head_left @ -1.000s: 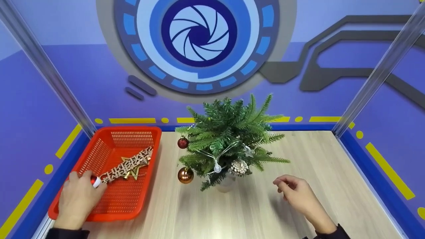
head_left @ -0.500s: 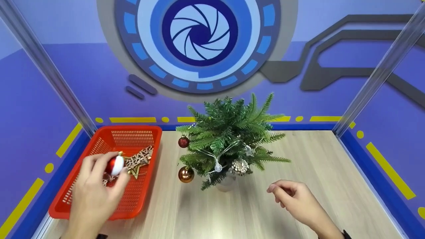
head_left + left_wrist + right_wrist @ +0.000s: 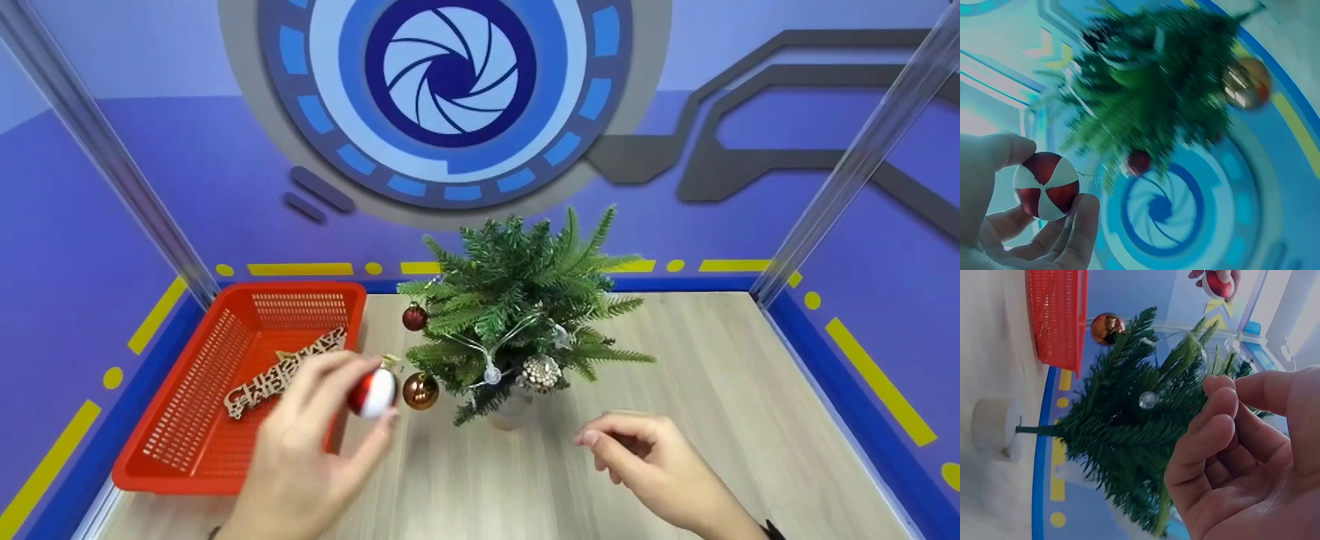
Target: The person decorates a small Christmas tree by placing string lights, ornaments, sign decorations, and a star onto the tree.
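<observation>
Red/wht bauble [image 3: 1044, 194] x1 in grip of L hand [image 3: 304, 446], R hand [image 3: 649, 457] loosely curled, 1 tree [image 3: 517, 289], 1 basket [image 3: 169, 482]

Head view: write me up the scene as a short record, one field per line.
Left hand: pinches a red-and-white ball
Right hand: near the tree, nothing visible in it
Hung on tree: copper ball, dark red ball, pinecone-like ornament
Basket: red, left of the tree
Basket contents: wooden lettered sign, gold star mostly hidden
</observation>
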`<action>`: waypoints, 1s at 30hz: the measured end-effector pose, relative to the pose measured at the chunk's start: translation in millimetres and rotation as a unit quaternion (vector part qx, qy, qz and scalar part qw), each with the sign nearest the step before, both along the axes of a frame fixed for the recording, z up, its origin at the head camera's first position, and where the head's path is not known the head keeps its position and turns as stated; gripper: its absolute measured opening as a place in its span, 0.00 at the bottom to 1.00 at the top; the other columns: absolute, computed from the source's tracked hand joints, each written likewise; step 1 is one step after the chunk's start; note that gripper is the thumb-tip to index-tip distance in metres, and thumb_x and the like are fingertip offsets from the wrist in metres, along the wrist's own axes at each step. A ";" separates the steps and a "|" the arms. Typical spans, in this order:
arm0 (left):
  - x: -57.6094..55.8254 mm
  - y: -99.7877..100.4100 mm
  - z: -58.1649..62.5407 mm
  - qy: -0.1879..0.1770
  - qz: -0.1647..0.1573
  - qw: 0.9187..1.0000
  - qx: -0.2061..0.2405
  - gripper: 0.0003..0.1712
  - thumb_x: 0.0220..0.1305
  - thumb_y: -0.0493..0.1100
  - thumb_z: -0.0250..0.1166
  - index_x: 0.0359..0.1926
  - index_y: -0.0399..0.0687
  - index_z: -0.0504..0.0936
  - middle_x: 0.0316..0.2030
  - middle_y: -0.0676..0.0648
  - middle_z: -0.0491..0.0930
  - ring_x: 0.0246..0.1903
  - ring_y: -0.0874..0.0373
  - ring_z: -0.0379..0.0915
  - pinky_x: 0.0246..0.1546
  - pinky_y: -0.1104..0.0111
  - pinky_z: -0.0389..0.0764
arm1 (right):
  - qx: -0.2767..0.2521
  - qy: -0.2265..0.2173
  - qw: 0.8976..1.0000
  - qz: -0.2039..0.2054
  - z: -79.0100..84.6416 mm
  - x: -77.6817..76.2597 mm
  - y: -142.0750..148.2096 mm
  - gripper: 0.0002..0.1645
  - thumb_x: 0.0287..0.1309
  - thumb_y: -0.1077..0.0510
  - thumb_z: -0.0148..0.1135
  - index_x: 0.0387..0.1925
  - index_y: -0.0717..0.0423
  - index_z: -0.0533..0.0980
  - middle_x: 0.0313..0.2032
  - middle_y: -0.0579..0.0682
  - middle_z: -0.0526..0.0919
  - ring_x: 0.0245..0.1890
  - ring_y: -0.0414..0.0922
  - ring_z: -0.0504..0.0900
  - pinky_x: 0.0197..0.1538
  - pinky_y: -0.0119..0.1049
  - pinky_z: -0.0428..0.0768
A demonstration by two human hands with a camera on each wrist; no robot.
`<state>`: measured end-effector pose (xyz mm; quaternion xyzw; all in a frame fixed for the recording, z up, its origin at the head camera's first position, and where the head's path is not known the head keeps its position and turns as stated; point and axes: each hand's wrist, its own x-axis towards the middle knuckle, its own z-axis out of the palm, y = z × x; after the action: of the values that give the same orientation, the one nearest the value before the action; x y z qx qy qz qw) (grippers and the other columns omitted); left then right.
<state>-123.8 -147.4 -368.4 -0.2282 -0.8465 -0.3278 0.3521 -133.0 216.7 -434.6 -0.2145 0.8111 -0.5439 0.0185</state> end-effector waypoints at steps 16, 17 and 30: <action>9.7 77.3 -15.1 0.062 -0.222 0.973 -0.010 0.31 0.52 0.42 0.76 0.58 0.41 0.78 0.52 0.46 0.78 0.47 0.60 0.80 0.52 0.79 0.79 | -0.120 0.121 0.979 0.116 11.3 7.9 -36.5 0.27 0.61 0.77 0.56 0.61 0.63 0.73 0.46 0.57 0.84 0.23 0.41 0.82 0.23 0.34 0.82; 8.7 80.1 -18.3 0.061 -0.227 0.972 -0.013 0.31 0.53 0.42 0.76 0.59 0.42 0.78 0.52 0.47 0.78 0.47 0.60 0.79 0.52 0.79 0.79 | -0.122 0.121 0.979 0.113 10.9 7.9 -37.5 0.28 0.61 0.77 0.56 0.62 0.64 0.73 0.46 0.56 0.83 0.23 0.41 0.82 0.22 0.34 0.82; 0.2 94.8 -53.6 0.038 -0.222 0.973 -0.045 0.29 0.57 0.45 0.73 0.60 0.49 0.77 0.54 0.52 0.77 0.49 0.64 0.78 0.51 0.79 0.79 | -0.160 0.154 0.975 0.028 12.8 4.1 -26.6 0.17 0.57 0.80 0.57 0.42 0.63 0.81 0.35 0.54 0.82 0.20 0.41 0.78 0.19 0.32 0.76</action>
<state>-123.6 -52.6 -422.0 -0.4382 -0.7745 -0.3507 0.2917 -128.9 190.0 -421.8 -0.3187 0.7001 -0.6265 -0.1256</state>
